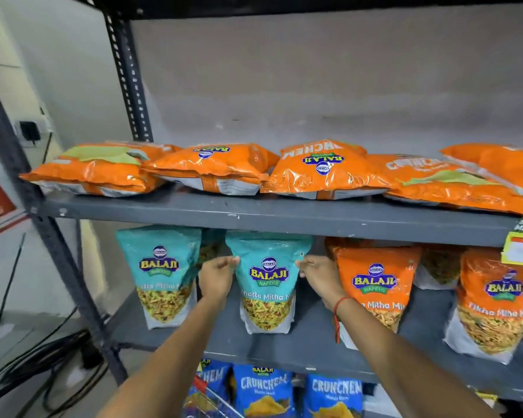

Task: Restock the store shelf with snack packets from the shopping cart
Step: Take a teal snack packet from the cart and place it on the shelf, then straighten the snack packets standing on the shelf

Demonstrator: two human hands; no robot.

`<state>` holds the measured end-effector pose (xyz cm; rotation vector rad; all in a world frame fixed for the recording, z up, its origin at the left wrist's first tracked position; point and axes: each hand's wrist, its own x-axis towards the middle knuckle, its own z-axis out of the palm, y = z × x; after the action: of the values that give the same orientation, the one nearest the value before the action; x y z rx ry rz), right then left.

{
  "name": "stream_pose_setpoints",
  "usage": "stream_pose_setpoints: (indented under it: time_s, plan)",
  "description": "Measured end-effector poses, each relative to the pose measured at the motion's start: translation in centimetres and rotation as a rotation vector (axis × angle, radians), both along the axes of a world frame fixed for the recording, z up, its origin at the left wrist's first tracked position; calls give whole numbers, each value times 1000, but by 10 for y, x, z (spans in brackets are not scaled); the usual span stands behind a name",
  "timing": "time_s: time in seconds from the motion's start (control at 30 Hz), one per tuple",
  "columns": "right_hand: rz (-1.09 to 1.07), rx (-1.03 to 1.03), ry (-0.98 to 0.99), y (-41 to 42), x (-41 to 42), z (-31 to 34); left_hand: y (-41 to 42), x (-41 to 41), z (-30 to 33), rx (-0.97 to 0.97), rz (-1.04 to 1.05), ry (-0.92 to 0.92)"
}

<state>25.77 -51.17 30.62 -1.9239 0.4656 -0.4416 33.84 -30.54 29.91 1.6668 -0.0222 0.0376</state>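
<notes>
Teal packet [267, 282] stood upright near middle shelf [314, 342] front edge, long axis vertical. Upper side edges pinched by left hand [216, 274] and right hand [317, 277]; both equally near.

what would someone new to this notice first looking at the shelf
Two hands, the left hand and right hand, grip the sides of an upright teal Balaji packet on the middle shelf. Above it, a row of orange packets lies flat along the upper shelf. To the right of the teal one stand orange Balaji packets, and blue Crunchem packets show at the bottom.
</notes>
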Motion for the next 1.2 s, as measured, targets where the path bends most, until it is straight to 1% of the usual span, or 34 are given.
stream_pose_setpoints:
  time_s: [0.1, 0.17, 0.27, 0.37, 0.43, 0.5, 0.6, 0.77, 0.87, 1.0, 1.1, 1.2]
  plan:
    - [-16, 90, -8, -6, 9, -8, -9, 5, -3, 35, -4, -26]
    - [-12, 180, -53, -9, 14, -14, -14, 11, -4, 32, -25, -55]
    - [24, 273, -59, -10, 14, -19, -16, 19, -10, -39, -140, -69]
    - [176, 402, -27, -7, 8, -35, -15, 21, -26, -106, -279, -19]
    - [283, 432, 47, -8, 4, -55, -12, 18, -46, -91, -376, 36]
    - [379, 441, 148, -6, 0, -77, -8, 12, -70, -37, -424, 112]
    - [416, 442, 257, -1, 2, -110, -7, 2, -102, 40, -419, 174]
    - [318, 394, 263, 5, 12, -143, -7, 0, -117, 103, -371, 156]
    - [323, 375, 262, 9, 16, -146, -4, 1, -119, 89, -370, 154]
    - [355, 402, 237, 13, 21, -144, -1, 3, -118, 64, -337, 144]
    - [345, 400, 245, 13, 20, -140, -5, -4, -108, 97, -333, 133]
    - [287, 408, 211, 12, 6, -135, -4, -21, -102, 147, -221, 80]
